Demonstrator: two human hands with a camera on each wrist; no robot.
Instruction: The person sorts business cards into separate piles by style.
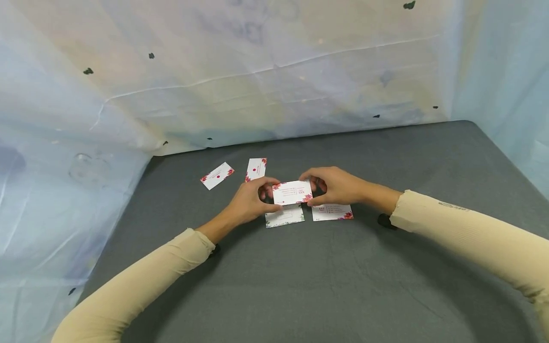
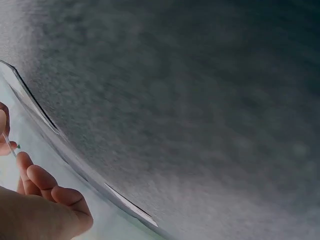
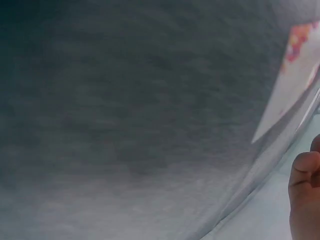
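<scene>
Cards lie scattered on the grey bench (image 1: 386, 267): at far left 1 tilted card (image 1: 217, 175), next to it another card (image 1: 256, 168) standing lengthwise. Further right, the left hand (image 1: 250, 200) pinches the left end of the held card (image 1: 293, 192), lifted just above the bench at its middle, and the right hand (image 1: 336, 186) pinches its right end. Beneath, 2 more cards lie flat side by side: a green-edged card (image 1: 285, 217) and a red-cornered card (image 1: 332, 212). Pale sheeting (image 1: 257, 71) backs the bench.

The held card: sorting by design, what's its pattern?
White card with red floral corners, clearest in the head view.
</scene>
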